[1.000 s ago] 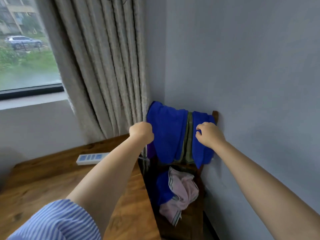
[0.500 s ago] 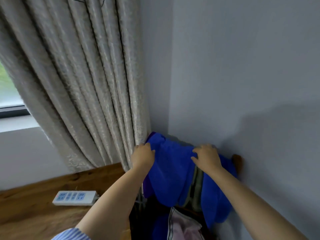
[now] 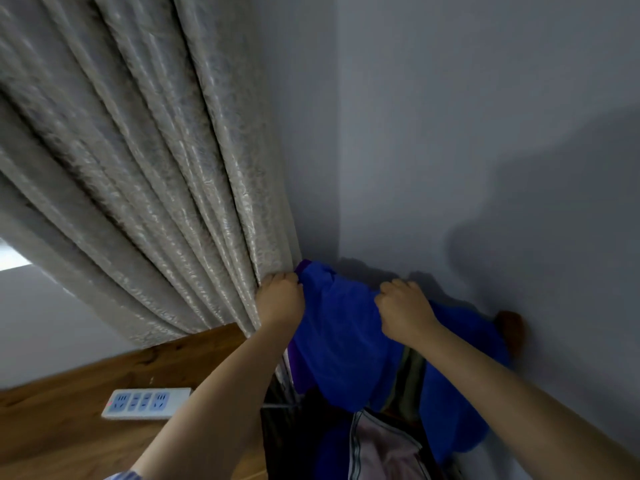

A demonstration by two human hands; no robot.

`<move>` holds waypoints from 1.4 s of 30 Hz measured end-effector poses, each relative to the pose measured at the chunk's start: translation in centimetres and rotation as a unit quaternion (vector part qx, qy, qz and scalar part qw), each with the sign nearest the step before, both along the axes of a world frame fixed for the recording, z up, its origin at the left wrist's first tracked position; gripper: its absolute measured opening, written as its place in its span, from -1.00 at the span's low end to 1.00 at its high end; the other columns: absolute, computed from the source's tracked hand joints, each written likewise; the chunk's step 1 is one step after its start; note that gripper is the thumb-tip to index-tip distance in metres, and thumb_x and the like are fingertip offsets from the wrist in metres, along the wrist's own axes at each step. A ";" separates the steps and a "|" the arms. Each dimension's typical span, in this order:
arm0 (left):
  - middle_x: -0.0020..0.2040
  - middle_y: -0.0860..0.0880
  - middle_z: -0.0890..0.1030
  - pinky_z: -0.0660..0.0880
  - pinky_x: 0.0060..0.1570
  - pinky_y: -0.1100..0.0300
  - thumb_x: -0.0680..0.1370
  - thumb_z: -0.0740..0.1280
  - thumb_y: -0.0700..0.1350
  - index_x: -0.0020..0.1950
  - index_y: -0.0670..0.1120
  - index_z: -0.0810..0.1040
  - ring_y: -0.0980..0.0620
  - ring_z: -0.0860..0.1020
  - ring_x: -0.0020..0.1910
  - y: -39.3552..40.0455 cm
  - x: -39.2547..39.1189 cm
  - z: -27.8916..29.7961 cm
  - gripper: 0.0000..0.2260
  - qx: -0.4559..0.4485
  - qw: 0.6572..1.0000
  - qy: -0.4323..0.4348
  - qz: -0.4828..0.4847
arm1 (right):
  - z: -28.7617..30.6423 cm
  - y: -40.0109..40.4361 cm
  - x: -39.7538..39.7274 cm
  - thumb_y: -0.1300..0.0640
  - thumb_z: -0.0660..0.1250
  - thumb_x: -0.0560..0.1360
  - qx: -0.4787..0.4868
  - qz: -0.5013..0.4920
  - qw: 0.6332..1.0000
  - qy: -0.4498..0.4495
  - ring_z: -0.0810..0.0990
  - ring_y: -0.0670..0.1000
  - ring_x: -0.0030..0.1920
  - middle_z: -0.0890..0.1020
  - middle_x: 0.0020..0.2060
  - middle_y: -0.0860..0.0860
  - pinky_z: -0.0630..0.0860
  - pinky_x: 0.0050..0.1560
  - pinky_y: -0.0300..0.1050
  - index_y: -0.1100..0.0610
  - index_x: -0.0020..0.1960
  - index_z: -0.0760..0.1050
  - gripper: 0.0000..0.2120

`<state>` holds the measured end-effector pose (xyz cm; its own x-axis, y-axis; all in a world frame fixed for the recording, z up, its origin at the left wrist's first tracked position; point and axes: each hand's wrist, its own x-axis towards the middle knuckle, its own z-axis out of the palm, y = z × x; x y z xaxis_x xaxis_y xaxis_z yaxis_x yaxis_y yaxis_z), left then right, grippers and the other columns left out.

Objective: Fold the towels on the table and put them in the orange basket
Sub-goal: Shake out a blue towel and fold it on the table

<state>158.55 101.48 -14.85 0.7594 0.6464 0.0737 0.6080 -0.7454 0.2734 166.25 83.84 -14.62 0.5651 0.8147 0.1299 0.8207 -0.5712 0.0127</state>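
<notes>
The blue towel (image 3: 343,344) hangs draped over the back of a wooden chair (image 3: 509,327) in the corner of the room, at about 5 o'clock in the view, its top edge bunched between both hands. The left hand (image 3: 280,299) has its fingers curled tight around the towel's upper left corner, right beside the hem of the grey curtain (image 3: 138,188), which falls from 11 o'clock down to the table. The right hand (image 3: 403,313) is also closed in a fist, gripping the towel's top edge toward 3 o'clock of the left hand. A second blue towel (image 3: 460,386) hangs just beside the first, with a striped olive cloth (image 3: 410,382) between them. Below, at 6 o'clock, lies a pink cloth (image 3: 384,452). A white power strip (image 3: 145,403) rests on the wooden table (image 3: 69,427) at 8 o'clock.
</notes>
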 end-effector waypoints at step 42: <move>-0.03 -0.19 0.64 0.35 -0.02 0.16 0.56 0.24 -0.17 0.03 -0.23 0.61 -0.15 0.53 0.02 2.5 -28.0 17.3 -0.81 0.002 0.925 -0.374 0.065 | 19.0 7.9 -22.1 0.22 0.30 0.49 0.415 0.069 0.906 0.043 0.54 0.19 -0.10 0.60 -0.19 0.25 0.35 -0.13 -0.10 0.30 -0.13 0.63 -0.82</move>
<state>130.55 103.98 2.40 0.4110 0.7273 0.5497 0.3332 -0.6811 0.6520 144.18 91.69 4.40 0.5018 0.5204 0.6909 0.8629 -0.2463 -0.4412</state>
